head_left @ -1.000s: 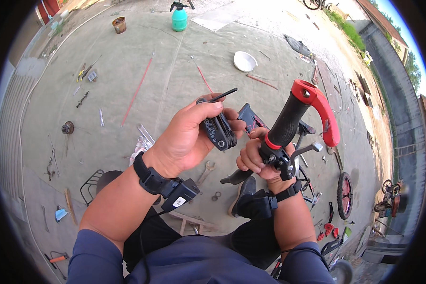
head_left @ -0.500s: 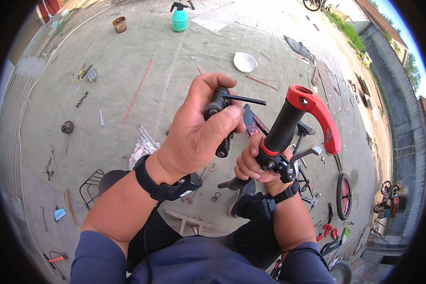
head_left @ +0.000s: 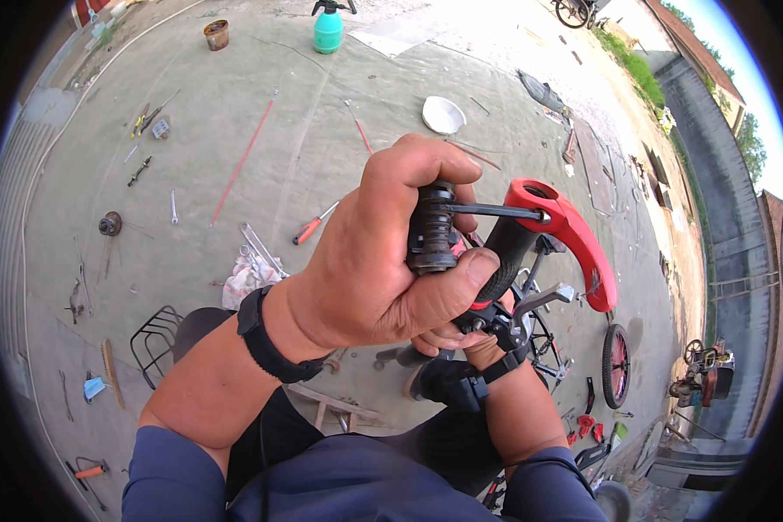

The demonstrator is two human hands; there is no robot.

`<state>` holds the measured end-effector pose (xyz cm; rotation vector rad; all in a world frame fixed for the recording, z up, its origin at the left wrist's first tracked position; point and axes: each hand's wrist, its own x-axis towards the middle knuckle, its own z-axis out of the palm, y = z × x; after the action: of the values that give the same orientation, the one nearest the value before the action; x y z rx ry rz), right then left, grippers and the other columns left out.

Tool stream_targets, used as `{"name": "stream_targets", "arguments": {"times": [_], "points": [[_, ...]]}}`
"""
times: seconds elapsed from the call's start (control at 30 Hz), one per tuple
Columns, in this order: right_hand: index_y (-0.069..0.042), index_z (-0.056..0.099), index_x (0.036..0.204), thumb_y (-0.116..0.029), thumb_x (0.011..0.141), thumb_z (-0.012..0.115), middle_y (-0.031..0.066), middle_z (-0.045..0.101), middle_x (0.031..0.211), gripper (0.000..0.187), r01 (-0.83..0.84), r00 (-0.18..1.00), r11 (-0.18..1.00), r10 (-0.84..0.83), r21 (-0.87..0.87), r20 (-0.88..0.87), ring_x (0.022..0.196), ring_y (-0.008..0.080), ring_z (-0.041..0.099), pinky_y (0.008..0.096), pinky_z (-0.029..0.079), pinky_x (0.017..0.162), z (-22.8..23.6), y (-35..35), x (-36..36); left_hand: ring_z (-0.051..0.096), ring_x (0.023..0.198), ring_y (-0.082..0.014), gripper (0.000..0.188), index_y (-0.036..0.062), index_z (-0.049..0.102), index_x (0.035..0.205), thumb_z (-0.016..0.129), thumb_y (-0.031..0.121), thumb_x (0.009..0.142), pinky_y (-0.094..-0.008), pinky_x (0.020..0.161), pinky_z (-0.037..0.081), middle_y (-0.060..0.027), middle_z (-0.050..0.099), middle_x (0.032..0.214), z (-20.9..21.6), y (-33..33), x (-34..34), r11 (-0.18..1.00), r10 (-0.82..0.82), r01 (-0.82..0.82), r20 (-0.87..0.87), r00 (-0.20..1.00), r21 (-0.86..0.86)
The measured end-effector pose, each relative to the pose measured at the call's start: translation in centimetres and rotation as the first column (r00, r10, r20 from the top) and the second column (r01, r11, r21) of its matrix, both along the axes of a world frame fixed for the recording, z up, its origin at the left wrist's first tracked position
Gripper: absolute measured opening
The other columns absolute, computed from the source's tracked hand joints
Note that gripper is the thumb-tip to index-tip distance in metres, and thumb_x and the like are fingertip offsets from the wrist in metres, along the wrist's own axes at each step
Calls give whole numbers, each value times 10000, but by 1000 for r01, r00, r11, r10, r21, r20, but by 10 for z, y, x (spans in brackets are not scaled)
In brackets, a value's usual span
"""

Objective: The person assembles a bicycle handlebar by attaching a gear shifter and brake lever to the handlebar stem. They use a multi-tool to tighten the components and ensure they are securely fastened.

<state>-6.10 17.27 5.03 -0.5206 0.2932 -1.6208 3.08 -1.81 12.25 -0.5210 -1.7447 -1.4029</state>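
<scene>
My left hand [head_left: 365, 252] is closed around a black ridged folding hex key set [head_left: 433, 226]. One hex key [head_left: 500, 211] sticks out to the right, its tip at the bolt in the clamp of a red bar end [head_left: 585, 252]. The bar end sits on the end of a bicycle handlebar, above a black rubber grip [head_left: 513, 252]. Beneath, my right hand [head_left: 448, 337] is wrapped around the handlebar near the silver brake lever [head_left: 541, 300], its fingers partly hidden by my left hand.
A red-handled screwdriver [head_left: 316, 224] and a spanner on a cloth [head_left: 250, 277] lie on the ground ahead. Farther off are a white bowl [head_left: 444, 115] and a green spray bottle [head_left: 328, 31]. A bicycle wheel [head_left: 616, 367] and red parts [head_left: 587, 424] lie to the right.
My left hand has moved right and turned the hex key set upright, bringing the key's tip to the bar end's bolt. The screwdriver has come into view; my right hand keeps its grip.
</scene>
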Motion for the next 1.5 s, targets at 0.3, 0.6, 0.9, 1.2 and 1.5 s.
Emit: {"name": "stream_targets", "arguments": {"times": [0.3,0.6,0.9,1.2,1.5], "points": [[12,569,1049,-461,984,548,84,491,645,479,88,996,981,-86,175,-21,522,203,491,411,470,603,7,1,3,612,952,-208,588,46,367,1397,721,114,934,-352,829,533,-174,562,1118,2,-6,0,988,76,-90,-114,991,-126],[16,579,1050,-430,1002,529,73,475,606,451,-9,1000,1000,9,15,-1,520,208,498,417,476,602,-4,0,3,643,1019,-276,572,39,415,1360,764,152,921,-384,889,548,-180,572,1147,-4,-10,-7,972,86,-122,-178,980,-202],[22,590,1178,-497,974,492,113,489,652,566,281,959,959,-280,35,-28,554,257,475,457,452,632,-7,5,-12,692,980,-221,437,31,446,1383,498,374,1117,-359,888,564,-122,664,1103,-6,4,1,777,-365,54,380,850,627],[-98,593,1369,-615,1034,523,17,463,663,620,376,910,927,-371,-10,-185,589,170,474,392,450,681,-2,10,-25,697,1120,-369,340,57,548,1316,555,201,1008,-494,994,542,-185,689,1153,-29,-4,-4,312,-644,-41,244,725,949],[-70,524,1450,-637,985,587,28,454,660,735,367,910,928,-345,61,-231,576,177,493,403,453,668,-1,9,-12,627,1277,-396,557,65,430,1423,599,-40,902,-528,1094,502,-200,618,1312,-31,-3,-2,417,-668,11,298,682,909]]}}
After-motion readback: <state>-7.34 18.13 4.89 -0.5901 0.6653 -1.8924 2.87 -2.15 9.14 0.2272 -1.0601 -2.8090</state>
